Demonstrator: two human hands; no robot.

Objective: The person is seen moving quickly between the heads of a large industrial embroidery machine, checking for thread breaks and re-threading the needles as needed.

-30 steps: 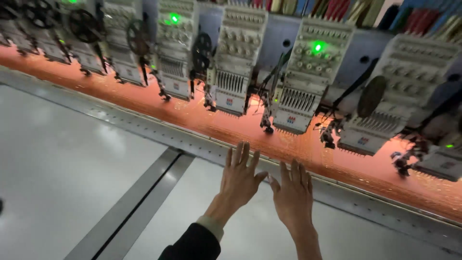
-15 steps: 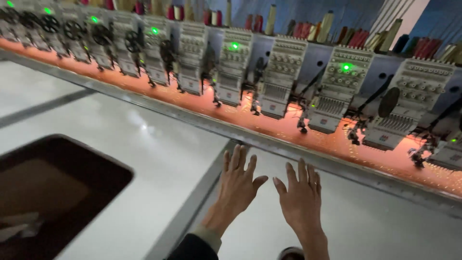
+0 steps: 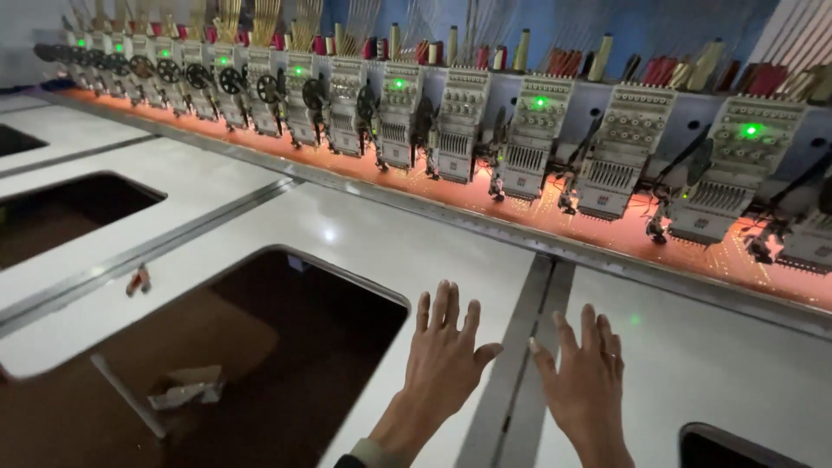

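White glossy table runs under my hands; my left hand and right hand hover flat, fingers spread, holding nothing. Near left gapes a dark cutout; far off, embroidery heads line orange fabric.

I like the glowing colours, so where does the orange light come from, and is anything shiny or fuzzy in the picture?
In the head view, the orange glow lies along the strip of fabric under the row of embroidery heads, and small green lamps shine bright. The white table shows a small glare spot. The far heads look softer, and both hands, left hand and right hand, look fairly sharp.
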